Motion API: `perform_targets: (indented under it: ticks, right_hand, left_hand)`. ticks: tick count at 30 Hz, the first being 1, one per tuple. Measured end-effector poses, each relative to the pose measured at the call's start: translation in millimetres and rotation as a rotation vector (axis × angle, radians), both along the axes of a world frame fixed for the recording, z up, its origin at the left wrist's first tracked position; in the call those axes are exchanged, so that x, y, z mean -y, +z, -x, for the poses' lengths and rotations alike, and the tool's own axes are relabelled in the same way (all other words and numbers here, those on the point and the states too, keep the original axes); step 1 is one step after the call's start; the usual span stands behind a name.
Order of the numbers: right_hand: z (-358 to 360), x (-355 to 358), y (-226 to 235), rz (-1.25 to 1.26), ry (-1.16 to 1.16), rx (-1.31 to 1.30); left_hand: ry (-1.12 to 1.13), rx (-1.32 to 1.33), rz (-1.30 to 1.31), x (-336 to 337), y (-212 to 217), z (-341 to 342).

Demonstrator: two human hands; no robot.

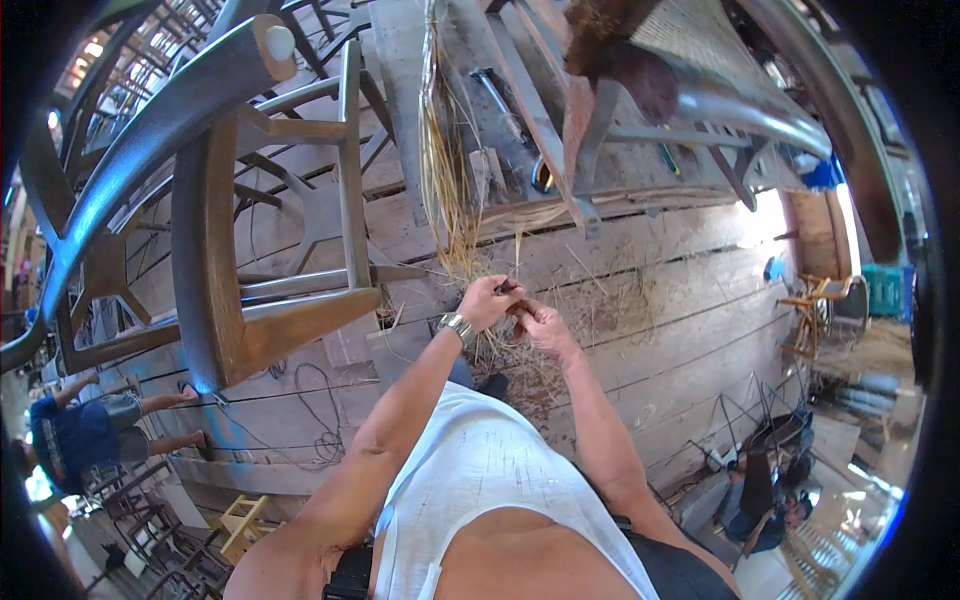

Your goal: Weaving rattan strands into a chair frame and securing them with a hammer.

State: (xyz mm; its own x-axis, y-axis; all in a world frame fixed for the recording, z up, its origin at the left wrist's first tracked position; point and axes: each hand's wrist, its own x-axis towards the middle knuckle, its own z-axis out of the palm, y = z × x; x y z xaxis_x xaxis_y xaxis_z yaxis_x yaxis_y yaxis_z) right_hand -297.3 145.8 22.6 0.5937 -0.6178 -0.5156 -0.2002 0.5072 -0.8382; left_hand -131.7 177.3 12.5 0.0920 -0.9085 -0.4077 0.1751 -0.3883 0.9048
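Left hand (487,300) and right hand (540,322): fingertips pinched together on straw strands (447,190); wooden chair frame (290,250) at left.

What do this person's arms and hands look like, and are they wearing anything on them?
Both arms are bare, with no sleeves; the person wears a white sleeveless top. The left hand has a silver metal wristwatch at the wrist. The right hand wears no glove or band.

straw bundle (445,170): pale yellow
chair frame (215,250): dark brown
wristwatch (457,326): silver
floor planks (690,290): weathered grey-brown
crate (883,290): green
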Motion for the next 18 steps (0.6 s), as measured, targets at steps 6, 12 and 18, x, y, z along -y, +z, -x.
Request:
perform_targets:
  ticks: [6, 12, 18]
  right_hand:
    - [207, -39, -42, 0.191, 0.172, -0.503]
    - [527, -131, 5, 0.380, 0.026, -1.194]
    - [542, -131, 36, 0.610, -0.027, -1.166]
  left_hand:
    - [0.407, 0.162, 0.099, 22, -25, -46]
    - [0.681, 0.279, -0.012, 28, -23, -135]
    - [0.545, 0.734, -0.003, -3, -105, -222]
